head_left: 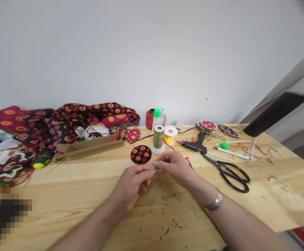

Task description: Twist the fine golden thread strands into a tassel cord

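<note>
Forearms [89, 221] lead to the left hand [134, 182] and right hand [176, 166], both pinched nearly closed on a tiny item [155, 168], too small to identify, on the near side of a round patch [140, 154] and thread spool [158, 137]. Fine fingertip work seems in hand, calling for steady pinches.

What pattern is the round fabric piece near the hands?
The round fabric piece is black with red and orange motifs; best in the head view.
</note>
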The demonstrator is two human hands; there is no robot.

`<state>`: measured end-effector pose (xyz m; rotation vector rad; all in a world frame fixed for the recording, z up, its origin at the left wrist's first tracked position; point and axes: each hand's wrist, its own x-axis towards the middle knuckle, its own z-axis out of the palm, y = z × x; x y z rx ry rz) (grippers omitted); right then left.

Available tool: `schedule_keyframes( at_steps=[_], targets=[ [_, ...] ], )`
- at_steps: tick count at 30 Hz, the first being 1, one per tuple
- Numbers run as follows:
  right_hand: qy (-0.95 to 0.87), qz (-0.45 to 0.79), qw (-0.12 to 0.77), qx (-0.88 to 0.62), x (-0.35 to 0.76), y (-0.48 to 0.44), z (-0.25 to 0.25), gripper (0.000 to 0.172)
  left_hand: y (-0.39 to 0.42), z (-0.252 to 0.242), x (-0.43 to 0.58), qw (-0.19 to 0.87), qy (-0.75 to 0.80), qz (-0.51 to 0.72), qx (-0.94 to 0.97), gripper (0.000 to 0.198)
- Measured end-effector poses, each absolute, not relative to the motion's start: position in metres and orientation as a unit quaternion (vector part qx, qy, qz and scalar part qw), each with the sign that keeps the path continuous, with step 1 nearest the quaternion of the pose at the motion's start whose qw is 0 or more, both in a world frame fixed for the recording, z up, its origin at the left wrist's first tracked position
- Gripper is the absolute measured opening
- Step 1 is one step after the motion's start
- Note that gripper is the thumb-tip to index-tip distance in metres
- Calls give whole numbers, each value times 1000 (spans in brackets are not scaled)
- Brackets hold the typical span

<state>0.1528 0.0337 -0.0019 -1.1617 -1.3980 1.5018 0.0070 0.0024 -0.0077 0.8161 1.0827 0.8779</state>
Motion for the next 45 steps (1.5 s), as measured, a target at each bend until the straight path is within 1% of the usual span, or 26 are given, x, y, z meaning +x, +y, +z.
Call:
schedule_keyframes(
  at_steps=[4, 8, 11, 13, 15, 17, 19, 22, 25, 30, 33, 37, 42, 45],
  targets=[
    [-556, 566, 403, -456, 152, 34, -2, 14, 2, -9, 6, 688, 482, 391, 376, 18],
    [-578, 519, 413, -476, 157, 37, -3, 19, -1, -9, 4, 688, 479, 386, 384, 18],
    [-571, 508, 417, -492, 161, 40, -2, 24, -1, -10, 4, 695, 479, 386, 372, 16],
    [-534, 528, 432, -500, 163, 42, 0, 31, -1, -9, 5, 701, 479, 389, 357, 16],
    [-477, 575, 453, -487, 163, 41, 0, 40, 0, -9, 5, 701, 479, 402, 343, 16],
    [-424, 630, 463, -457, 160, 39, 0, 44, 1, -8, 5, 696, 482, 419, 329, 15],
    [-393, 680, 457, -418, 155, 36, -2, 42, 3, -7, 4, 691, 485, 433, 315, 15],
    [-378, 749, 422, -343, 150, 29, -3, 38, 4, -7, 4, 689, 488, 444, 301, 15],
    [-403, 776, 386, -295, 149, 25, -2, 36, 4, -6, 5, 687, 490, 449, 295, 15],
    [-506, 725, 322, -337, 153, 24, 2, 28, 5, -6, 5, 688, 488, 446, 298, 16],
    [-564, 671, 309, -370, 155, 26, 4, 23, 5, -7, 3, 690, 487, 448, 294, 15],
    [-578, 633, 310, -411, 157, 28, 3, 23, 4, -8, 3, 688, 486, 441, 310, 15],
    [-554, 636, 332, -422, 158, 30, -2, 24, 3, -5, 5, 681, 491, 427, 336, 16],
    [-544, 632, 344, -432, 157, 30, 0, 21, 2, -4, 6, 670, 502, 424, 344, 17]
  ],
)
